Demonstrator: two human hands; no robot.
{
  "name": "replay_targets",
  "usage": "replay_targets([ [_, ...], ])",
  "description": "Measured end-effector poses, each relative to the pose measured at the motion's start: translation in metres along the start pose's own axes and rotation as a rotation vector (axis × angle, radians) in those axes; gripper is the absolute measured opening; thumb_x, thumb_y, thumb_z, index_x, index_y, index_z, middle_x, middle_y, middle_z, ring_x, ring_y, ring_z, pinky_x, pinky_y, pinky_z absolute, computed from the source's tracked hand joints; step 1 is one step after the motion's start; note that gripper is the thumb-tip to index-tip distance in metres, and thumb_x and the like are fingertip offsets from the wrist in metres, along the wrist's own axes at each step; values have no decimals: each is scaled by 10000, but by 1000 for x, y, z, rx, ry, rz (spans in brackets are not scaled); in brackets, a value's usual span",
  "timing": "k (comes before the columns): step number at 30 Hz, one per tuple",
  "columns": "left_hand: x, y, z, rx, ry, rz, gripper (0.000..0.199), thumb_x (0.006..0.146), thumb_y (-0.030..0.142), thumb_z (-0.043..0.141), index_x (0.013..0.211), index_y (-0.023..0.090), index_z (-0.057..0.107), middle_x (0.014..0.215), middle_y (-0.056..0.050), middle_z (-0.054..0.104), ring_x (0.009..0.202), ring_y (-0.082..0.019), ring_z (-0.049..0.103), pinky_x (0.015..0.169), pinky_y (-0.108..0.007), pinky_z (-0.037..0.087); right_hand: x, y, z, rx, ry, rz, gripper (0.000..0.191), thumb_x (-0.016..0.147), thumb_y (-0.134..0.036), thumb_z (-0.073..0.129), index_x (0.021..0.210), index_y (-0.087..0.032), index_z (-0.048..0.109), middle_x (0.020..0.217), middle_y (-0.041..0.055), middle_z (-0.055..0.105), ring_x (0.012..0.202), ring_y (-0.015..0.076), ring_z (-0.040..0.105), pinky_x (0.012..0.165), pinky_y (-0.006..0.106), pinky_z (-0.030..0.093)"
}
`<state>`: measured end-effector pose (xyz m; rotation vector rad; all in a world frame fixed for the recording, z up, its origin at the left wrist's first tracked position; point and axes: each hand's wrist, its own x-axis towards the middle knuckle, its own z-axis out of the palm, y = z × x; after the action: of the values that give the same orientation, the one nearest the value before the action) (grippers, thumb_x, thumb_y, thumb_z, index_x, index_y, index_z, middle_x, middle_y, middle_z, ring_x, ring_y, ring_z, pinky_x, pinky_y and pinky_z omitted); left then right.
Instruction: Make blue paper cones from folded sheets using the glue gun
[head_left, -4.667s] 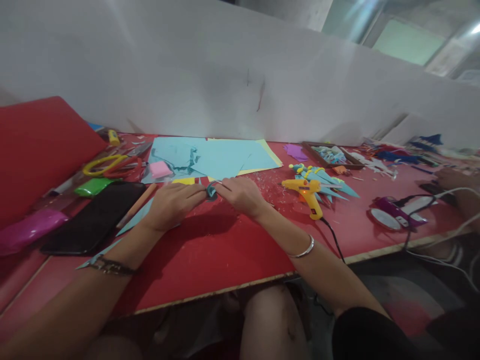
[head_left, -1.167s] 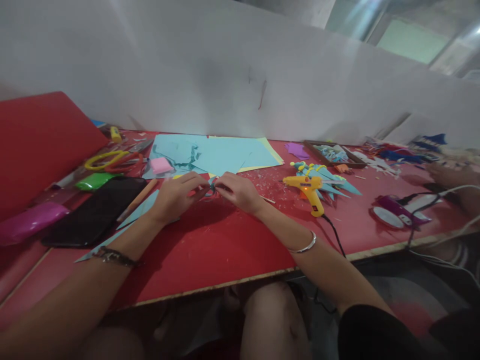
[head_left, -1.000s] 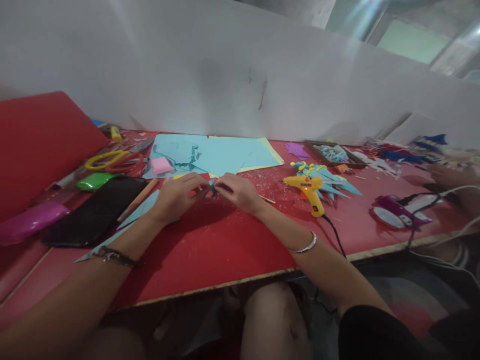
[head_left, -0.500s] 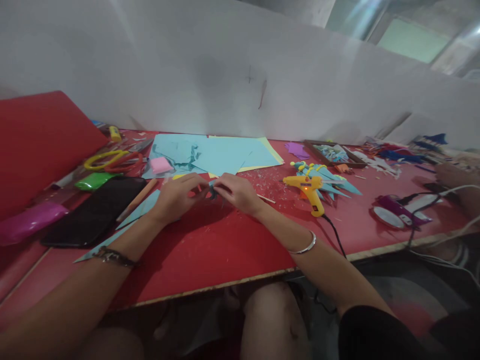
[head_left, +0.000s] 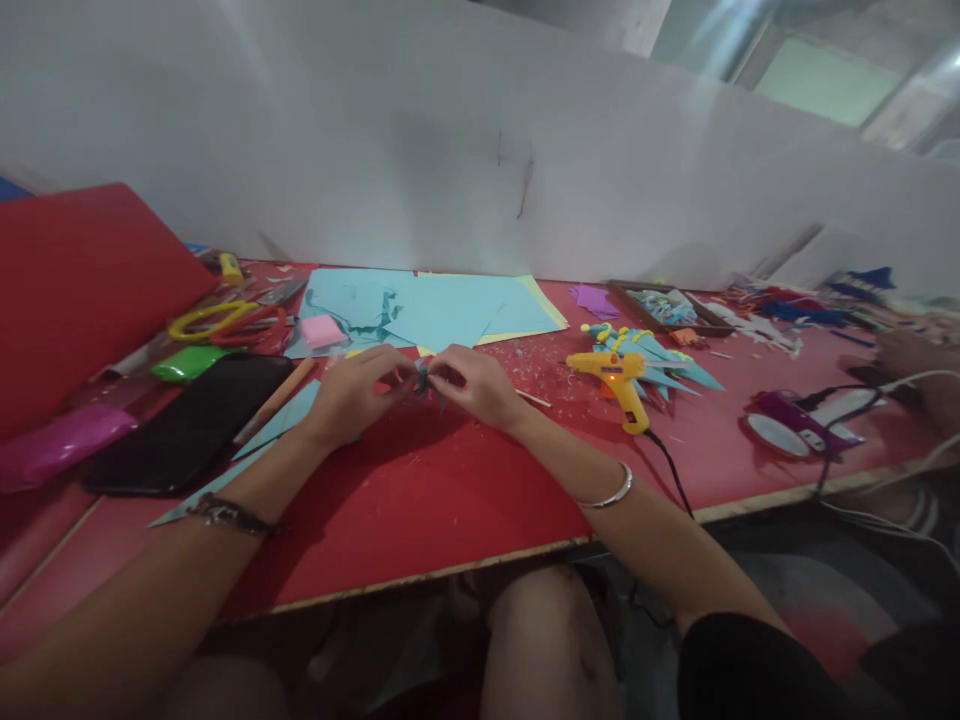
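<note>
Between my fingertips is a small piece of blue paper (head_left: 422, 378), pinched from both sides above the red table (head_left: 420, 510). My left hand (head_left: 360, 392) grips its left side and my right hand (head_left: 478, 388) its right side, the fingers of both bent inward. Most of the piece is hidden by the fingers, so its exact shape is unclear. Just behind my hands lie light blue paper sheets (head_left: 457, 305), with a pink block of paper (head_left: 321, 332) on their left part.
Right of my hands lies a yellow glue gun (head_left: 615, 378) with its light on, against a blue paper figure (head_left: 679, 368). To the left are a black phone (head_left: 191, 425) and scissors (head_left: 214, 322). A co-worker's hand (head_left: 911, 365) rests at the far right, near a purple device (head_left: 799, 422).
My fingers have shifted slightly around the blue paper piece, and a little more of it shows between them. Both arms stay in nearly the same place.
</note>
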<state>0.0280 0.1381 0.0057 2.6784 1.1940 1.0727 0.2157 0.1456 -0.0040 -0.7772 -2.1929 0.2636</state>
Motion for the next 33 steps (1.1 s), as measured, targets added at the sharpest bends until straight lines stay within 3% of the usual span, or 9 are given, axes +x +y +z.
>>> replay_targets([
  [13, 1, 3, -1, 21, -22, 7, 168, 807, 295, 457, 748, 191, 575, 727, -2, 607, 618, -86, 547, 600, -207, 406, 0, 0, 2, -31, -12, -25, 116, 852, -204, 440, 838, -174, 552, 798, 23, 554, 754, 107, 489, 677, 228, 371],
  [33, 0, 5, 1, 73, 3, -19, 158, 796, 264, 453, 717, 191, 567, 736, -6, 613, 630, -91, 551, 598, -203, 407, 0, -1, 4, -45, -16, -13, 107, 833, -182, 446, 845, -177, 552, 795, 15, 547, 738, 101, 478, 671, 226, 360],
])
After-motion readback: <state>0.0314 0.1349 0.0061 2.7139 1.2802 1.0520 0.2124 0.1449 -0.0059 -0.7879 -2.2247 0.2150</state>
